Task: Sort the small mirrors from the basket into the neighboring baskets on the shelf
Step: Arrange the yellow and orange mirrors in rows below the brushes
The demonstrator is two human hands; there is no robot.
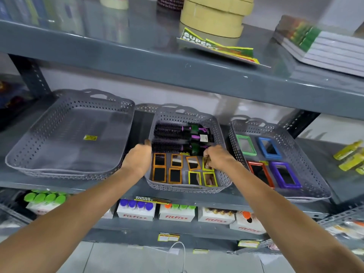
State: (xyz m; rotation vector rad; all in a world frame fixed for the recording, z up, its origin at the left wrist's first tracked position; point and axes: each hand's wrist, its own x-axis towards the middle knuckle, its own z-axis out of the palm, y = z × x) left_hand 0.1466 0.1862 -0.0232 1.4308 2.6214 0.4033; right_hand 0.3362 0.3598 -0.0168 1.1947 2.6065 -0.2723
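Observation:
The middle grey basket (220,134) holds several small orange-framed mirrors (159,166) and yellow-framed mirrors (194,178) in front of black round hairbrushes (171,137). My left hand (136,157) grips the basket's left rim, thumb over the wall. My right hand (217,157) reaches into the front right part, fingers closed on a yellow-framed mirror (207,166) that it partly hides. The left basket (39,138) holds only a small yellow sticker. The right basket (307,154) holds larger green, blue, red and purple framed mirrors.
A grey shelf board (137,62) overhangs close above, carrying tape rolls (214,16), a leaflet and stacked books. Yellow packets (350,156) lie right of the right basket. The shelf below carries boxed bottles (136,211).

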